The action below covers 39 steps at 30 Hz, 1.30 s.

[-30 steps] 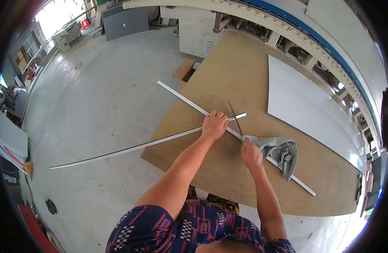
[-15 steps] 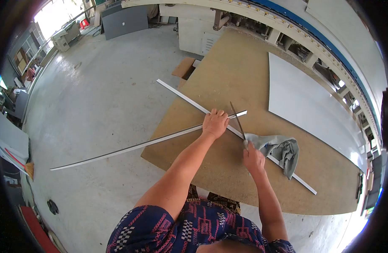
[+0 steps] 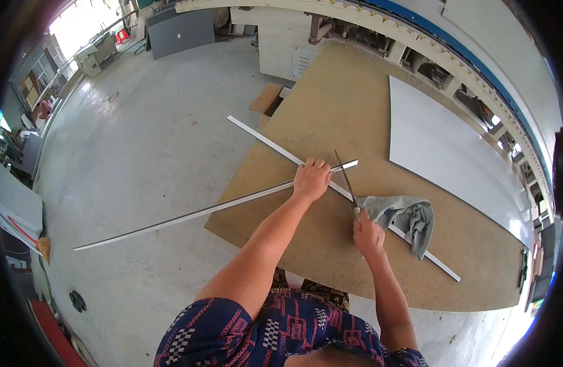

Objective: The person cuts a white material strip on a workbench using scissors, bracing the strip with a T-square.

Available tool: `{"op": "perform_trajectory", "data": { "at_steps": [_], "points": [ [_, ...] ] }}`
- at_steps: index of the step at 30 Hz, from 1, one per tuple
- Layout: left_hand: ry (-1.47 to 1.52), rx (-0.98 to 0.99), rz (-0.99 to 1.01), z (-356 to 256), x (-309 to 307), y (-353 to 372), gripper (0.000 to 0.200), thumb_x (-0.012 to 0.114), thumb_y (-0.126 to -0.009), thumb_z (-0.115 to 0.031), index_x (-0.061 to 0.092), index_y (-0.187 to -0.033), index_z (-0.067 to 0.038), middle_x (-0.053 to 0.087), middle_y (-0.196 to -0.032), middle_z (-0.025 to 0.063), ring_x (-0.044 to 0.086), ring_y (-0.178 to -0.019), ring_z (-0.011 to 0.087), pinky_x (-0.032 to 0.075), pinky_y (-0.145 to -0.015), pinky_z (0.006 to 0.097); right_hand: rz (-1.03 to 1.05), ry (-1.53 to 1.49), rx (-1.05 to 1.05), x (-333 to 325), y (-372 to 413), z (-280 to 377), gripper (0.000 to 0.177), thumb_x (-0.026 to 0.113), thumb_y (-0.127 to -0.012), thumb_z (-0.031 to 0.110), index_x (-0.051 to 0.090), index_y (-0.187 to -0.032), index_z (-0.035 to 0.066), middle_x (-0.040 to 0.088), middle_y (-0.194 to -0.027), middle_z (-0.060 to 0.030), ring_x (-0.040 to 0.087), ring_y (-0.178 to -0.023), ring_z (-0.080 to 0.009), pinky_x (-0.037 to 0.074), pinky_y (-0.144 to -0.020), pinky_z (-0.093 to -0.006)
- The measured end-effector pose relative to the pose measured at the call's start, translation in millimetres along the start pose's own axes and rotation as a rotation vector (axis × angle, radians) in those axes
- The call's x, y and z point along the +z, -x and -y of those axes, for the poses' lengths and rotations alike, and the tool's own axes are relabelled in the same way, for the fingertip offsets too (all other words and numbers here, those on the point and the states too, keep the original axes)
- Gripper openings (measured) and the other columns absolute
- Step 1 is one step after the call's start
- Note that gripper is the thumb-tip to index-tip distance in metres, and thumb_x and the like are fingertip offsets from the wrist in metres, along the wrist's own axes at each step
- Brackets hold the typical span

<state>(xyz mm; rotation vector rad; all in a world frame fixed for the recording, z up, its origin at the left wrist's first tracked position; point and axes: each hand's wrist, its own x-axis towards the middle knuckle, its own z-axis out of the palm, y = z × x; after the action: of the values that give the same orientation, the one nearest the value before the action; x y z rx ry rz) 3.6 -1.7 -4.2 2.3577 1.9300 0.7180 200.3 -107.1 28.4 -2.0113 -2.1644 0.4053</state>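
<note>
My left hand (image 3: 312, 179) is closed over a long white trim strip (image 3: 190, 216) with a dark line along it, pressing it down where it crosses a second white strip (image 3: 263, 139). The first strip's far left end sticks out past the board's edge, over the floor. In my right hand (image 3: 369, 233) is the handle of a narrow hand saw (image 3: 345, 177). Its thin blade lies across the first strip, close to that strip's right end. Beside the right hand, a crumpled grey-green cloth (image 3: 416, 214) covers part of the second strip.
The strips rest on a large brown board (image 3: 330, 122). A white sheet (image 3: 452, 159) lies on its right side, below a long machine (image 3: 410, 37). A cardboard box (image 3: 267, 98) stands by the board's left edge; a broom (image 3: 44, 249) is at far left.
My right hand has drawn the saw slightly back toward me, so the blade's tip is a little nearer. My left hand stays in place on the strip.
</note>
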Motion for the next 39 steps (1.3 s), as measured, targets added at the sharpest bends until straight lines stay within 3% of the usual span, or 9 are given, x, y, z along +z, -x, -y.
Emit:
{"op": "perform_trajectory", "data": {
  "at_steps": [7, 16, 24, 33, 39],
  "points": [
    [-0.018, 0.019, -0.016, 0.2, -0.6, 0.3, 0.02, 0.052, -0.087, -0.031, 0.059, -0.089, -0.012, 0.056, -0.097, 0.0027, 0.051, -0.096, 0.0236, 0.045, -0.077, 0.0402, -0.072, 0.039, -0.072, 11.5, -77.3, 22.6, 0.038, 0.051, -0.084, 0.023, 0.05, -0.117, 0.004, 0.064, -0.08, -0.0233, 0.063, -0.078, -0.0381, 0.048, -0.068, -0.0484],
    [-0.006, -0.004, 0.008, 1.8, 0.4, -1.2, 0.019, 0.052, -0.087, -0.03, 0.058, -0.088, -0.012, 0.055, -0.097, 0.0029, 0.051, -0.097, 0.0234, 0.044, -0.078, 0.0402, 0.048, 0.031, 0.028, -2.5, -4.1, 4.7, 0.044, 0.051, -0.084, 0.023, 0.046, -0.123, 0.003, 0.064, -0.082, -0.0235, 0.063, -0.08, -0.0391, 0.049, -0.069, -0.0481],
    [-0.008, 0.014, -0.012, -0.1, -2.8, -0.1, 0.019, 0.052, -0.086, -0.03, 0.057, -0.09, -0.012, 0.055, -0.094, 0.0027, 0.051, -0.095, 0.0234, 0.044, -0.077, 0.0401, -0.009, 0.023, -0.049, 6.7, -72.7, 21.5, 0.043, 0.05, -0.085, 0.023, 0.046, -0.123, 0.003, 0.064, -0.087, -0.023, 0.062, -0.083, -0.0385, 0.048, -0.072, -0.0482],
    [0.004, 0.005, 0.002, -0.1, 1.0, 0.2, 0.02, 0.052, -0.087, -0.031, 0.058, -0.089, -0.012, 0.055, -0.094, 0.0027, 0.052, -0.095, 0.024, 0.045, -0.077, 0.0399, 0.002, 0.01, -0.001, 2.7, -2.0, -3.0, 0.041, 0.05, -0.085, 0.025, 0.048, -0.119, 0.004, 0.064, -0.079, -0.0216, 0.063, -0.075, -0.0386, 0.048, -0.066, -0.0492],
    [-0.022, 0.02, -0.019, 0.4, -0.4, -0.1, 0.019, 0.052, -0.086, -0.03, 0.058, -0.089, -0.013, 0.056, -0.094, 0.0022, 0.051, -0.095, 0.0236, 0.045, -0.077, 0.0395, -0.089, 0.016, -0.09, 18.8, -68.0, 8.8, 0.036, 0.049, -0.085, 0.025, 0.05, -0.114, 0.003, 0.064, -0.079, -0.0212, 0.063, -0.075, -0.0398, 0.048, -0.068, -0.0492]
  ]
}}
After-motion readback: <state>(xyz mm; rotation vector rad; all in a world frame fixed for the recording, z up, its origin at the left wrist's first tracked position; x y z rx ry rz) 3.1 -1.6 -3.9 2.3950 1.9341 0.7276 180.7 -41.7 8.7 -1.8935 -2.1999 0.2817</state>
